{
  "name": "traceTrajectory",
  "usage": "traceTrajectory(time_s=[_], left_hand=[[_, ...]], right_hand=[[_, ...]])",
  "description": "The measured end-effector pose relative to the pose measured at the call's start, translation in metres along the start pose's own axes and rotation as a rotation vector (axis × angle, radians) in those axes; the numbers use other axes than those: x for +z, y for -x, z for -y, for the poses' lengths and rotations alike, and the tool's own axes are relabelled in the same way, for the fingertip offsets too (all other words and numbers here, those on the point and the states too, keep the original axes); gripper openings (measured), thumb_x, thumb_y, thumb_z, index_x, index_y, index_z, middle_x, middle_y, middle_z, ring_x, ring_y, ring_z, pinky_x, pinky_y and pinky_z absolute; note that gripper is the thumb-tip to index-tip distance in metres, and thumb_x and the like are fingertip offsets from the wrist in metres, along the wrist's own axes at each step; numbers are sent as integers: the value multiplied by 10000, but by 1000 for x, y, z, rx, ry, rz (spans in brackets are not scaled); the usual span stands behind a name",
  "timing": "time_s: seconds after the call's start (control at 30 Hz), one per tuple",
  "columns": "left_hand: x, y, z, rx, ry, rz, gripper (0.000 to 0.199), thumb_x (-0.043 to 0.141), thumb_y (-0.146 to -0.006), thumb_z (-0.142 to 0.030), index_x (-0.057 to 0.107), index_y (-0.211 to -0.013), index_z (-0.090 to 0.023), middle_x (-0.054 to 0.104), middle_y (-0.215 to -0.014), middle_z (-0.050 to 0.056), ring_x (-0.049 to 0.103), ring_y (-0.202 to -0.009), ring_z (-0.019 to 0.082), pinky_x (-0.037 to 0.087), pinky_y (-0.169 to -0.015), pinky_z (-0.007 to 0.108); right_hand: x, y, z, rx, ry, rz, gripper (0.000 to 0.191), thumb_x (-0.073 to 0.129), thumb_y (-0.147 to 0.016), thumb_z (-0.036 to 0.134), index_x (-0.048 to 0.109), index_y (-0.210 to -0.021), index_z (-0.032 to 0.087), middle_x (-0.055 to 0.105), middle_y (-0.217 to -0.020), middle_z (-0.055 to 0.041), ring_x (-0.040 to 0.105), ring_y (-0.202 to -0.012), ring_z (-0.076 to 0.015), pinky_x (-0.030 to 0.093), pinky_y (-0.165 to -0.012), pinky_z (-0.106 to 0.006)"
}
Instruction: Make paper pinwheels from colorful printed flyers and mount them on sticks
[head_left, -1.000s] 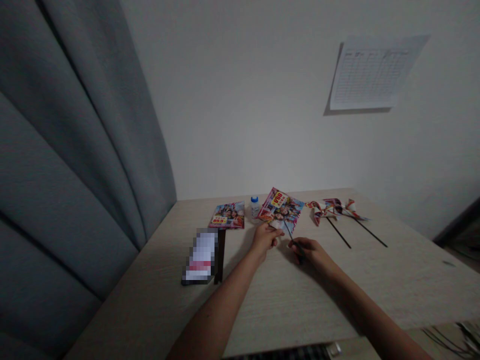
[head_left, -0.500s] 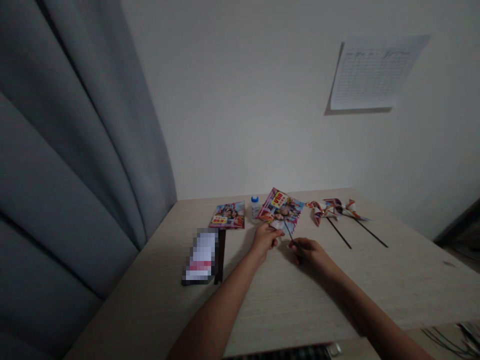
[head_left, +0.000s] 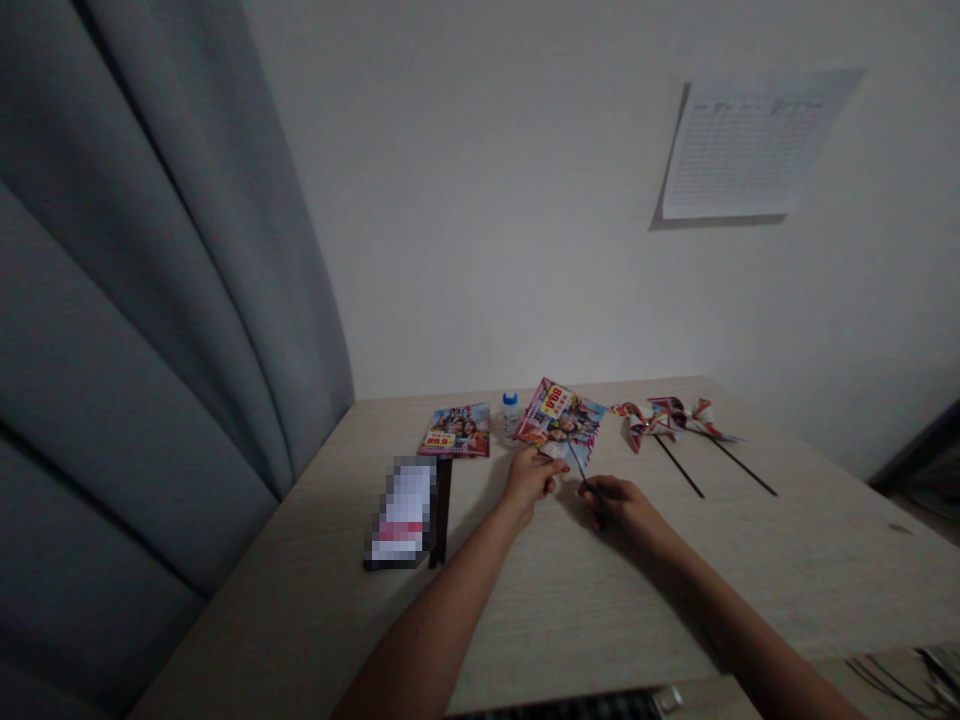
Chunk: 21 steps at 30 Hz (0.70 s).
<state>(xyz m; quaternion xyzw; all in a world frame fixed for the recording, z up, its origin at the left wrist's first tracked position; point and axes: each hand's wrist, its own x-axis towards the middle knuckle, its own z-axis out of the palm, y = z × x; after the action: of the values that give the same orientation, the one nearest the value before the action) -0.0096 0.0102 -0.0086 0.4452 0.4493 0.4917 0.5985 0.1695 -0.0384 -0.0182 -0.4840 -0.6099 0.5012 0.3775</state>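
Paper square (head_left: pixel 559 425) slightly turned, beside small bottle (head_left: pixel 511 415)

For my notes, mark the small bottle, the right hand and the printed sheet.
Small bottle (head_left: pixel 511 421): head view, on its white body.
Right hand (head_left: pixel 622 505): head view, on the back of the hand.
Printed sheet (head_left: pixel 561 420): head view, on its printed face.

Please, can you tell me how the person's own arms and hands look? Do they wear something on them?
The left forearm and right forearm are bare, with no sleeve in view. The left hand and right hand wear no gloves, and no watch or bracelet shows. Any rings are too small to tell.
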Motion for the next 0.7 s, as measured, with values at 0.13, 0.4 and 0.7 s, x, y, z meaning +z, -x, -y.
traceTrajectory(time_s=[0.13,0.4,0.7], left_hand=[[-1,-1,1,3,2,6,323,812,-636,-314,595,-818,-157,736,-763,42,446,-379,32,213,-388,179],[0,2,-2,15,-15,55,294,787,-642,-312,580,-787,-162,711,-714,26,436,-376,34,214,-383,184],[0,2,1,23,-18,85,299,784,-635,-315,583,-791,-158,695,-707,22,433,-368,37,219,-376,192]], right_hand=[[-2,-1,-2,2,-5,-1,380,637,-789,523,661,-870,153,592,-625,-5,533,-565,-141,374,-558,-272],[1,-1,0,13,-124,-14,469,687,-743,587,660,-907,148,572,-651,1,527,-565,-140,367,-550,-276],[2,1,7,14,-109,-24,472,694,-726,604,647,-873,158,571,-628,-4,527,-554,-148,370,-539,-280]])
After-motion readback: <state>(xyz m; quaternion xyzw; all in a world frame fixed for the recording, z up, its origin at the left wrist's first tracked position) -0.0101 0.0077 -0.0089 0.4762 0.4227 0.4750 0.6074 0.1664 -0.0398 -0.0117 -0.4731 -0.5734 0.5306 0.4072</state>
